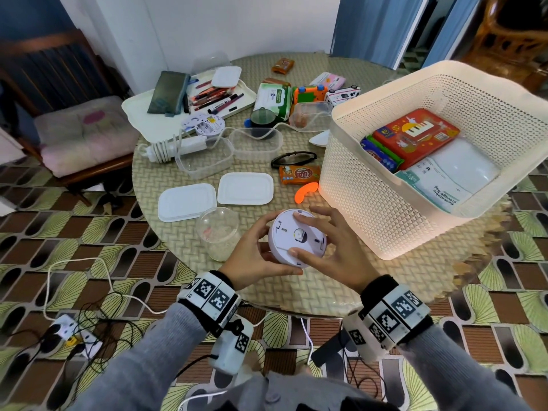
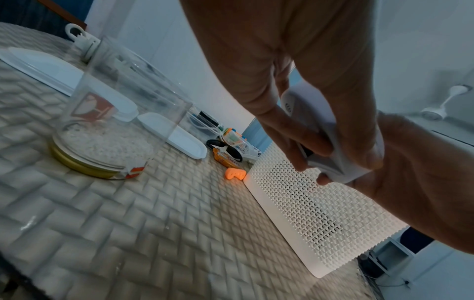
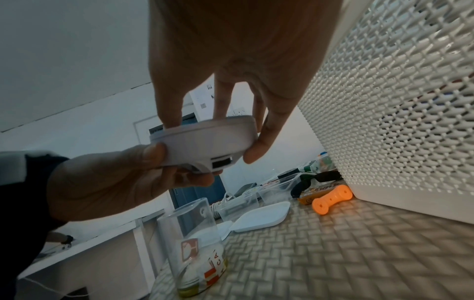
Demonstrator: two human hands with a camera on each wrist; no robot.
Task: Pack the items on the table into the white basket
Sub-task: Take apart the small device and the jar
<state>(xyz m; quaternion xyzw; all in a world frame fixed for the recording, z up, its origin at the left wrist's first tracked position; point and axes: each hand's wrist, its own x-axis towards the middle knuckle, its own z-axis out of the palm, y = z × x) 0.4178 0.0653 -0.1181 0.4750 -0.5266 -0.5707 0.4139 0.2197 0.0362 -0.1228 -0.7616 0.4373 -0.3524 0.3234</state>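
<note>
Both-handed hold: left hand and right hand curled around round white device, lifted, possibly a detector. Right of grip, white basket partly filled; beyond grip, many items unpacked.

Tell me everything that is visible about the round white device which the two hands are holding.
The device is a flat round disc of smooth white plastic. Its upward face shows slots and a central round opening with something dark inside; a dark rectangular port sits on the underside near the rim. It is held in the air, tilted, above the table's near edge, beside the basket and a clear jar. The left hand grips it from below and the side; the right hand pinches its rim with thumb and fingers.
</note>
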